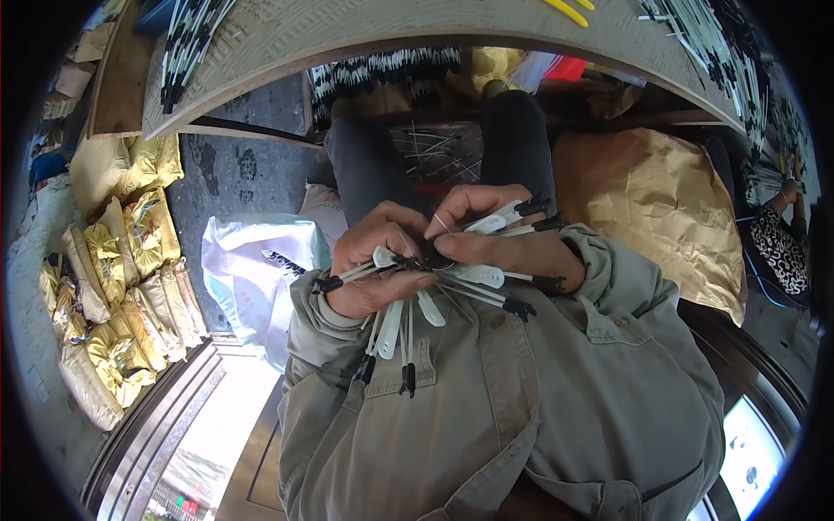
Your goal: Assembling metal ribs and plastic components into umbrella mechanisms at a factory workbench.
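Observation:
In front of my chest, a fan-shaped cluster of thin white rods with black ends (408, 347) spreads out around a dark centre (431, 256). Flat white strips with small holes (478, 275) stick out among the rods. My left hand (369, 252) is closed around the left side of the cluster, thumb near the centre. From the right, my right hand (495, 247) pinches a thin wire (441, 224) between thumb and forefinger, right by the centre. Some rods pass under and beside its fingers. Where the wire joins the cluster is hidden by my fingertips.
A worktop (347, 30) ahead carries rod bundles (191, 43) and yellow handles (566, 12). Below hang more black-and-white rods (382, 71). Filled sacks (130, 286) and a white plastic bag (252, 269) lie left, brown paper (651, 208) right. Another person's patterned sleeve (779, 247) shows far right.

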The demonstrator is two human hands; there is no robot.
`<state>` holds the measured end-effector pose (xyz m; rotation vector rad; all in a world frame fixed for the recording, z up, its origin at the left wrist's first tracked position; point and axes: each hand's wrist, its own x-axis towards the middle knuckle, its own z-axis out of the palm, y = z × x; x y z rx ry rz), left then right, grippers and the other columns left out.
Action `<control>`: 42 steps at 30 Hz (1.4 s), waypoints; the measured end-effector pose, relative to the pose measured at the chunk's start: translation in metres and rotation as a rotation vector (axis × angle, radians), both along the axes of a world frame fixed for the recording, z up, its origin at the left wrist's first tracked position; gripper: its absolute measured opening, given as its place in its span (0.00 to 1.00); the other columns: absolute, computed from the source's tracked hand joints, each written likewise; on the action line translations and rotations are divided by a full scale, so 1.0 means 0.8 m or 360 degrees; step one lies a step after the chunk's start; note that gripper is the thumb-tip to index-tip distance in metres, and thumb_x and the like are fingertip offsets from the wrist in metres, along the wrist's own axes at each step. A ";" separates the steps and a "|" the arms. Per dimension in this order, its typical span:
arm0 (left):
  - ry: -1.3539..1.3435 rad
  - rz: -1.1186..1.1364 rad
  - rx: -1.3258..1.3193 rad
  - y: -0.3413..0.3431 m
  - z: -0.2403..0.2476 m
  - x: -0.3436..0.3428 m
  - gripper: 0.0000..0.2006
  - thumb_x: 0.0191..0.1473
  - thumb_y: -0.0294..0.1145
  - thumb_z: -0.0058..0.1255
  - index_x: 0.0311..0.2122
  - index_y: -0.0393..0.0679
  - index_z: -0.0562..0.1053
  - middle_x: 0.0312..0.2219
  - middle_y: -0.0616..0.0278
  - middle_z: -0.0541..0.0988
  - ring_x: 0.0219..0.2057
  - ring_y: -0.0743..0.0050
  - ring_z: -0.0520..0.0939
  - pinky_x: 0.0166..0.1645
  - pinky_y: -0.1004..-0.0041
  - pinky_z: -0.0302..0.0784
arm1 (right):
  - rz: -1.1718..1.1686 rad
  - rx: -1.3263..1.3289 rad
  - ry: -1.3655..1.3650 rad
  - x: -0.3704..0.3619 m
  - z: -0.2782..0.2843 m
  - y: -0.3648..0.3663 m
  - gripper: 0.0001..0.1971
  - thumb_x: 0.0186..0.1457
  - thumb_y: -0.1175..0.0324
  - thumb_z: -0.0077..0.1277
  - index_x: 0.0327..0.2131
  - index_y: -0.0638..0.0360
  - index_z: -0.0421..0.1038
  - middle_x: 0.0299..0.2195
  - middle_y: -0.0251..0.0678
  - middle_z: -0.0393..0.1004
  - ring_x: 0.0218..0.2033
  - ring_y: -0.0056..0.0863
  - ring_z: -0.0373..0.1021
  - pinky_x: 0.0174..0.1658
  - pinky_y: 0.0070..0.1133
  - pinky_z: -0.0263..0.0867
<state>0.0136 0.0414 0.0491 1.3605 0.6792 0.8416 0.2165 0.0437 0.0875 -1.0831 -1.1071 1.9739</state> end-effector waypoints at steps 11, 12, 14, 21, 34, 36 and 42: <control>-0.0134 0.0153 -0.0184 -0.027 -0.006 -0.001 0.12 0.38 0.24 0.62 0.23 0.38 0.67 0.32 0.49 0.75 0.30 0.71 0.76 0.34 0.76 0.69 | 0.0029 0.0275 0.0046 -0.001 -0.008 -0.004 0.07 0.47 0.70 0.55 0.30 0.64 0.73 0.29 0.31 0.71 0.31 0.13 0.66 0.34 0.14 0.61; -0.0173 0.0241 -0.0261 -0.033 -0.009 0.000 0.12 0.39 0.24 0.62 0.24 0.37 0.67 0.31 0.49 0.75 0.30 0.71 0.76 0.34 0.76 0.70 | 0.0028 0.0275 0.0049 -0.001 -0.010 -0.004 0.07 0.47 0.70 0.55 0.30 0.64 0.73 0.29 0.31 0.71 0.31 0.13 0.66 0.34 0.14 0.61; -0.0211 0.0325 -0.0339 -0.036 -0.010 0.000 0.12 0.40 0.24 0.61 0.25 0.37 0.67 0.31 0.48 0.76 0.29 0.71 0.76 0.33 0.76 0.71 | 0.0035 0.0388 0.0138 0.002 -0.016 -0.004 0.09 0.46 0.70 0.57 0.32 0.63 0.73 0.30 0.31 0.71 0.31 0.16 0.66 0.34 0.16 0.61; -0.0148 0.0544 -0.0205 -0.044 -0.002 0.003 0.11 0.42 0.23 0.59 0.30 0.33 0.69 0.31 0.51 0.76 0.31 0.72 0.77 0.35 0.76 0.72 | 0.0186 0.1076 0.0019 0.008 -0.031 0.007 0.15 0.42 0.69 0.60 0.36 0.61 0.71 0.30 0.35 0.72 0.32 0.24 0.68 0.36 0.20 0.62; -0.0062 0.0574 0.0087 -0.034 -0.002 0.003 0.14 0.41 0.25 0.59 0.35 0.32 0.74 0.31 0.50 0.76 0.35 0.64 0.77 0.38 0.72 0.72 | -0.0021 0.1126 -0.0197 -0.001 -0.029 0.000 0.17 0.38 0.68 0.63 0.31 0.63 0.68 0.25 0.35 0.69 0.26 0.26 0.66 0.28 0.21 0.61; -0.0043 0.0465 0.0020 -0.034 -0.001 0.000 0.14 0.41 0.25 0.59 0.35 0.32 0.74 0.32 0.50 0.77 0.35 0.63 0.77 0.39 0.71 0.72 | 0.0003 0.1055 -0.0203 0.000 -0.030 0.000 0.17 0.38 0.67 0.63 0.31 0.62 0.68 0.25 0.34 0.69 0.25 0.25 0.66 0.27 0.21 0.61; -0.0010 0.0300 -0.0088 -0.031 -0.006 -0.012 0.14 0.40 0.27 0.60 0.35 0.33 0.75 0.31 0.50 0.78 0.35 0.64 0.77 0.41 0.70 0.71 | 0.0027 0.0947 -0.0175 0.000 -0.025 0.000 0.18 0.38 0.65 0.64 0.32 0.61 0.69 0.27 0.33 0.70 0.26 0.24 0.66 0.29 0.20 0.61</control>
